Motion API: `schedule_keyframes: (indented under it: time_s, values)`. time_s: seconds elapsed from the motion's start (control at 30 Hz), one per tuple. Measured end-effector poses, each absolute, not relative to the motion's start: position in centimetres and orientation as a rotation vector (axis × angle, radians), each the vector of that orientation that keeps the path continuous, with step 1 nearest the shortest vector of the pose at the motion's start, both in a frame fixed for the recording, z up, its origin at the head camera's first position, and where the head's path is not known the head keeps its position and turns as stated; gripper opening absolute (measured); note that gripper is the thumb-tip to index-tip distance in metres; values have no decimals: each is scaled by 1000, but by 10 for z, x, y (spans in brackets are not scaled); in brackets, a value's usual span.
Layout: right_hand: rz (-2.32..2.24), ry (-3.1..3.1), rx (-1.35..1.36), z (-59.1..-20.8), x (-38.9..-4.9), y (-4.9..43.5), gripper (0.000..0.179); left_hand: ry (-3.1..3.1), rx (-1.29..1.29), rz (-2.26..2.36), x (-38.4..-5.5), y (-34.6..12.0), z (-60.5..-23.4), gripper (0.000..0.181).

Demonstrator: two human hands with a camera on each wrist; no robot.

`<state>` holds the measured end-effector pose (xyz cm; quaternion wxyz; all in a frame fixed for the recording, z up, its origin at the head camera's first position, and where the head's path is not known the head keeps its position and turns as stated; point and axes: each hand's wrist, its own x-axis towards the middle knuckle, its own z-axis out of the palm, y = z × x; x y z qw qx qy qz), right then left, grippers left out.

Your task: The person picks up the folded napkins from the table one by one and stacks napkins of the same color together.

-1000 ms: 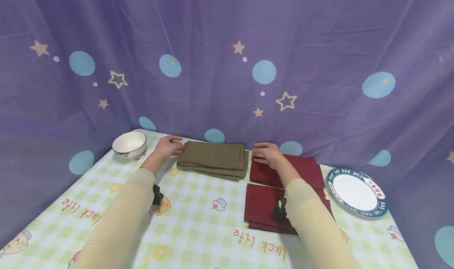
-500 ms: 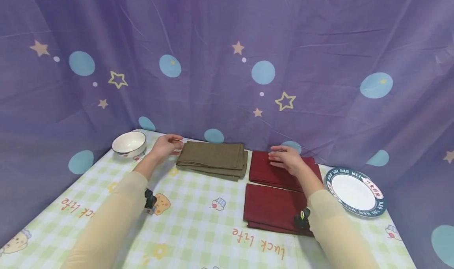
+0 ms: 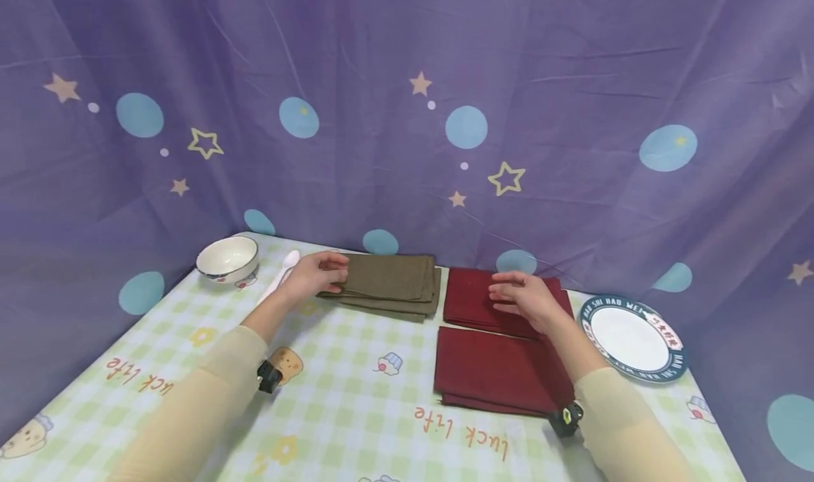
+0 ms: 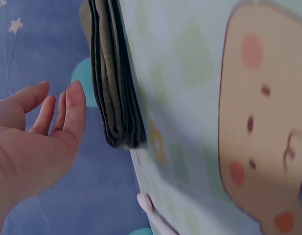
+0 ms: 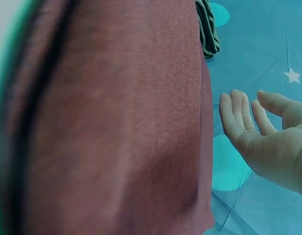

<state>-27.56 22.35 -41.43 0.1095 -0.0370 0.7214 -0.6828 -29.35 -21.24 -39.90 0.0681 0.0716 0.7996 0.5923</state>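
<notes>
A folded olive-brown cloth (image 3: pixel 388 277) lies at the back middle of the table, its stacked layers showing edge-on in the left wrist view. My left hand (image 3: pixel 316 275) hovers at its left end, fingers loosely bent, with a gap between fingertips and cloth (image 4: pixel 111 73) in the wrist view. Two folded dark red cloths lie to the right: a back one (image 3: pixel 467 298) and a front one (image 3: pixel 496 369). Above the back red cloth is my right hand (image 3: pixel 524 298), its fingers relaxed and apart from the fabric. Both hands hold nothing.
At the back left stands a white bowl (image 3: pixel 227 259), with a white spoon (image 3: pixel 290 259) between it and my left hand. A white plate with a dark teal rim (image 3: pixel 674 372) lies at the right. A purple curtain (image 3: pixel 381 114) hangs behind the checked tablecloth (image 3: pixel 343 411).
My right hand has moved right, from the left edge of the back red cloth to above its middle. The left hand has shifted right over the olive-brown cloth's end, uncovering the spoon.
</notes>
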Motion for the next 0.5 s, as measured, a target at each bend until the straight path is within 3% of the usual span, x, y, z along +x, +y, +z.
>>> schedule_keyframes:
  time_s: [0.5]
  values:
    - [-2000,2144,-101,-418,-243,244,48,2315,320,1735,-271,-169,-410,40]
